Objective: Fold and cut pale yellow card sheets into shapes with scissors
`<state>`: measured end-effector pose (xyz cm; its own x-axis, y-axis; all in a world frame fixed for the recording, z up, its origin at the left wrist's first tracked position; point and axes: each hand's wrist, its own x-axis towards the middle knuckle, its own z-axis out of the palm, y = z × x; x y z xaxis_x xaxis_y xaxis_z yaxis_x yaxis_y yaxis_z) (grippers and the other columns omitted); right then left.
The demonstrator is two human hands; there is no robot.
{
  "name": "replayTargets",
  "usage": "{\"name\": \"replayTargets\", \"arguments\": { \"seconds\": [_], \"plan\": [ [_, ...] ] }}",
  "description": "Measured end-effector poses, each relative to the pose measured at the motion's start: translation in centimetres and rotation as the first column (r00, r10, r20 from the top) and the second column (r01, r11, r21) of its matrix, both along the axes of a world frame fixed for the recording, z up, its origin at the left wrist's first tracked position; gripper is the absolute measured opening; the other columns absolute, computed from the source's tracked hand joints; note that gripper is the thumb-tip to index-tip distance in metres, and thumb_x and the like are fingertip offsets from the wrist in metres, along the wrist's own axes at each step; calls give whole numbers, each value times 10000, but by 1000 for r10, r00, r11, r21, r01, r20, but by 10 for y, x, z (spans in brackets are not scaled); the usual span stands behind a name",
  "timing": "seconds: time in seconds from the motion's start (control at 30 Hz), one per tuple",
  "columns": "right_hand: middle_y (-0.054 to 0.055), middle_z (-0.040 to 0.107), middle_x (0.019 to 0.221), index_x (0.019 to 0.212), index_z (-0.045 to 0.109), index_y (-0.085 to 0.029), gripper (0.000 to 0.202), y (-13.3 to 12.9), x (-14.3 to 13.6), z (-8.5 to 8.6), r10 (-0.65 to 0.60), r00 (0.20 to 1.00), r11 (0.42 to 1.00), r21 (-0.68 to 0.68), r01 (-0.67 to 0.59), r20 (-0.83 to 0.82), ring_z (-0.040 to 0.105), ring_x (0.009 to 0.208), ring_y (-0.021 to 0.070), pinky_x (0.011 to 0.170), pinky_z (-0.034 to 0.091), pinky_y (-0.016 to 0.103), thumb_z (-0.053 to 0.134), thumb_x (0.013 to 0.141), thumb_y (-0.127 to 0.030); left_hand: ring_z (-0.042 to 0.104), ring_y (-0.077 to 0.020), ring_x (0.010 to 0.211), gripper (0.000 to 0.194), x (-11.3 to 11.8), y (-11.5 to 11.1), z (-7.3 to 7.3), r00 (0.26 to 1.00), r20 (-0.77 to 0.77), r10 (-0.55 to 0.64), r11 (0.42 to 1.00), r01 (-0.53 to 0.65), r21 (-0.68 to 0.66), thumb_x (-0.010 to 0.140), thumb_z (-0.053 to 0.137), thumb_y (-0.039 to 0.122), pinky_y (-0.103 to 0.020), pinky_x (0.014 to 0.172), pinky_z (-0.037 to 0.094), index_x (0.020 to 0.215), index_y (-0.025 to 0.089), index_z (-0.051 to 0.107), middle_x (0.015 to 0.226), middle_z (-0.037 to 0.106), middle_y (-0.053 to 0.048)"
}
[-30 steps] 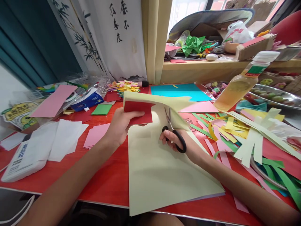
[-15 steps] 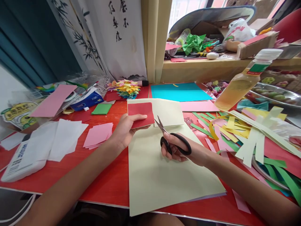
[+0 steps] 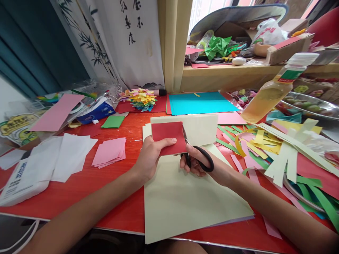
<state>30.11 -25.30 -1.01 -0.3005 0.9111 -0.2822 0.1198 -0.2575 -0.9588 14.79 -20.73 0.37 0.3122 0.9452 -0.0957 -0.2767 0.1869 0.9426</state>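
Observation:
My left hand [image 3: 151, 155] is closed on a red paper square [image 3: 169, 135], thumb on top, with a cream paper strip [image 3: 201, 127] held behind it. The strip sticks out to the right past the square. In my right hand [image 3: 197, 160] is a pair of scissors [image 3: 203, 158] with black handles. Their blades run along the right edge of the red square, over the cream strip, and are partly hidden by the paper. Below both hands lie large pale cream sheets [image 3: 190, 204].
Pink squares [image 3: 109, 152], a green square stack [image 3: 113, 122] and white sheets [image 3: 71, 155] lie left. Blue paper [image 3: 201, 103] and a folded-paper piece [image 3: 143, 99] are at the back. A tilted bottle [image 3: 278, 88] and coloured paper strips [image 3: 265, 144] crowd the right.
My left hand has moved slightly right and nearer with the red square and cream strip. The scissors' blades, earlier apart from the square's edge, now lie against it.

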Motion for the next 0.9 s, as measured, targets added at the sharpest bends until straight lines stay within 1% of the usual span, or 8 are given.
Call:
{"name": "replayTargets", "arguments": {
  "seconds": [0.13, 0.3, 0.43, 0.53, 0.7, 0.9],
  "plan": [
    [15, 478, 603, 687, 562, -129, 612, -1, -2, 1, -42, 999, 999, 5, 42, 30, 333, 456, 65, 423, 226, 224, 370, 753, -706, 557, -110, 547, 97, 2, -4, -2, 1000, 17, -25, 1000, 25, -7, 644, 685, 195, -216, 530, 440, 608, 136, 618, 585, 606, 11],
    [18, 497, 633, 696, 562, -135, 600, -1, -2, 1, -33, 998, 999, 38, 31, 47, 342, 469, 67, 439, 237, 230, 369, 759, -699, 558, -117, 527, 143, 4, -7, -3, 998, 36, -50, 999, 49, 17, 659, 685, 228, -222, 515, 441, 584, 134, 607, 557, 599, 4],
    [-24, 427, 515, 611, 522, -144, 593, -2, -3, 2, -67, 991, 996, 63, 60, 112, 307, 432, 54, 445, 217, 230, 380, 753, -702, 575, -120, 559, 117, 4, -7, -4, 998, 39, -40, 999, 39, 11, 671, 682, 226, -222, 531, 457, 623, 132, 633, 596, 615, 0],
    [-36, 397, 473, 584, 513, -148, 589, -1, -4, 2, -89, 985, 992, 103, 75, 148, 310, 435, 57, 455, 218, 231, 379, 762, -693, 563, -103, 538, 102, 4, -7, -5, 998, 59, -36, 999, 36, -8, 667, 690, 221, -209, 513, 453, 636, 135, 644, 586, 602, 12],
    [-29, 413, 483, 550, 482, -151, 592, -1, -5, -3, -94, 985, 988, 139, 74, 143, 315, 450, 61, 469, 220, 237, 346, 791, -674, 549, -95, 525, 96, 5, -7, -7, 998, 61, -19, 1000, 20, -13, 656, 700, 220, -207, 509, 446, 643, 138, 650, 571, 593, 21],
    [-12, 461, 538, 564, 475, -155, 570, -2, -4, -7, -105, 984, 987, 137, 85, 146, 322, 472, 68, 483, 228, 240, 340, 809, -651, 593, -135, 580, 102, 6, -8, -9, 999, 32, -3, 1000, 3, 1, 657, 687, 237, -250, 558, 468, 642, 150, 636, 634, 648, 7]
  ]
}}
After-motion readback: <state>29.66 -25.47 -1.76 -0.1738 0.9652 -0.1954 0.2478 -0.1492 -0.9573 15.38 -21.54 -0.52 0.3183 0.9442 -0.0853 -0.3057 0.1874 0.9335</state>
